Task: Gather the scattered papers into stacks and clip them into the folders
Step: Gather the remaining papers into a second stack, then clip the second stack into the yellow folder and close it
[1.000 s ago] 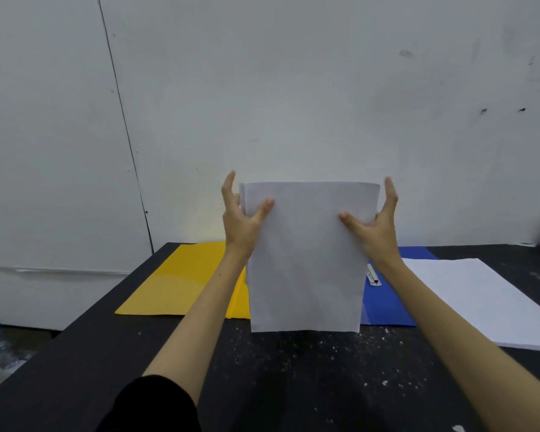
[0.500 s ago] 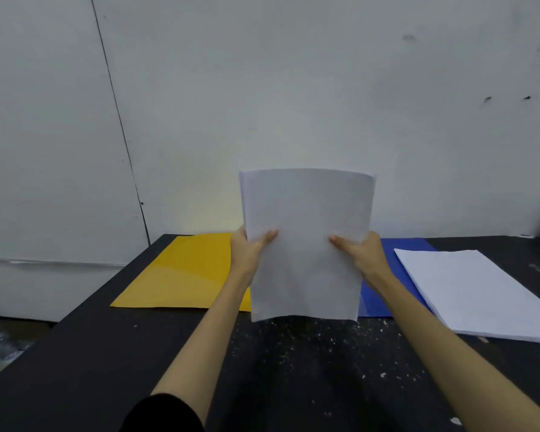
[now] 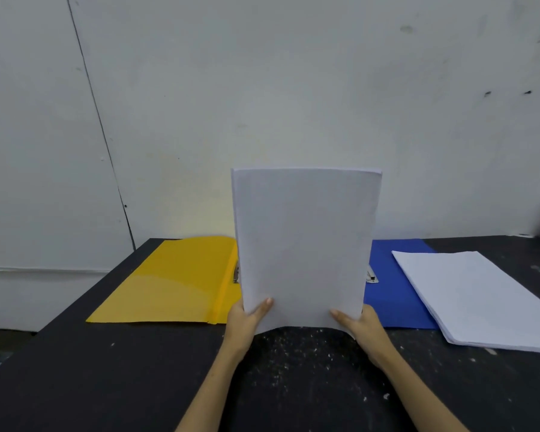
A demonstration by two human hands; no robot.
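Bare workroom, scuffed white wall [image 3: 293, 88], speckled black table [image 3: 106, 369], office folders

A dull white wall [image 3: 293, 88] fills the upper view, scuffed with a few dark marks at the right and split by a thin dark seam [image 3: 100, 126] slanting down its left side. Below it stands a black table [image 3: 106, 369], its top speckled with pale flecks.
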